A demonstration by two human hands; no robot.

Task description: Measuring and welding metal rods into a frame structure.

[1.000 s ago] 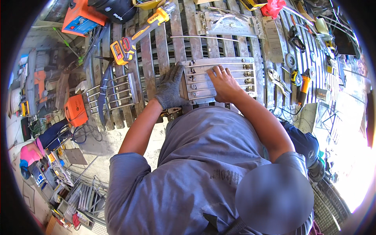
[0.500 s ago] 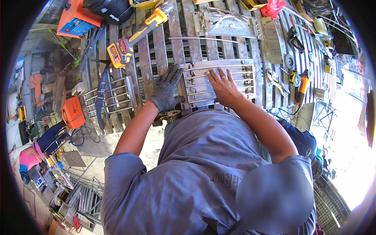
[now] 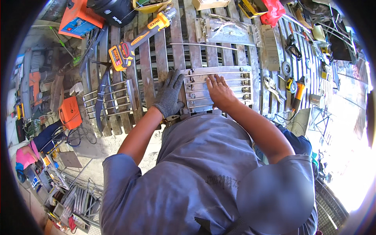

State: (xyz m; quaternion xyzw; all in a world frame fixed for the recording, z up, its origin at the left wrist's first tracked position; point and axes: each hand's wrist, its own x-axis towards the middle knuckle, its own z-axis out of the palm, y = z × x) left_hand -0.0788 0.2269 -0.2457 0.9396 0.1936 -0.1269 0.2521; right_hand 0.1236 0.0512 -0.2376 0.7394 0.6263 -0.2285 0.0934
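Note:
A flat metal plate with several thin rods point(image 3: 237, 70) lying across it rests on the slatted metal table point(image 3: 150, 70), close in front of my body. My left hand point(image 3: 168, 95), in a dark grey knit glove, lies with fingers stretched out along the plate's left edge. My right hand point(image 3: 222, 93) is bare and has a ring. It rests palm down over the rods near the middle of the plate, fingers extended and close together. Short fittings hold or support the rods near both ends; their exact kind is too small to tell.
A yellow-and-black cordless angle grinder point(image 3: 141, 37) lies at the upper left. Beyond the plate sit a loose rod point(image 3: 203, 45) and another metal plate point(image 3: 227, 32). Right: locking pliers point(image 3: 274, 89), a tape measure point(image 3: 291, 85), an orange-handled tool point(image 3: 299, 94). Left: a barred metal frame point(image 3: 113, 100).
My right hand's fingers have drawn closer together and slid slightly left over the rods. The left hand stays at the plate's left edge. The whole view has shifted a little.

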